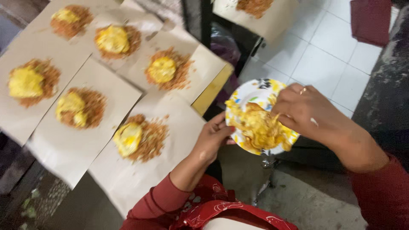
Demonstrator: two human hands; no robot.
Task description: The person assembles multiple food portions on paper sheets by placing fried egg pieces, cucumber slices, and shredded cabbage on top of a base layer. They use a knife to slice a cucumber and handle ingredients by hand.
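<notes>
Left hand [211, 138] grips the patterned plate [255, 96] from below; right hand [304, 108] pinches the omelette [257, 125].

White plate [255, 91] with bright multicoloured, perhaps floral, print; yellow omelette [257, 127]; brown paper sheets [64, 147]; red sleeves [159, 198].

plate [255, 91]: round, patterned, tilted, held off the table's right edge | omelette [258, 127]: yellow, crumpled, lay on my plate's near half
</notes>
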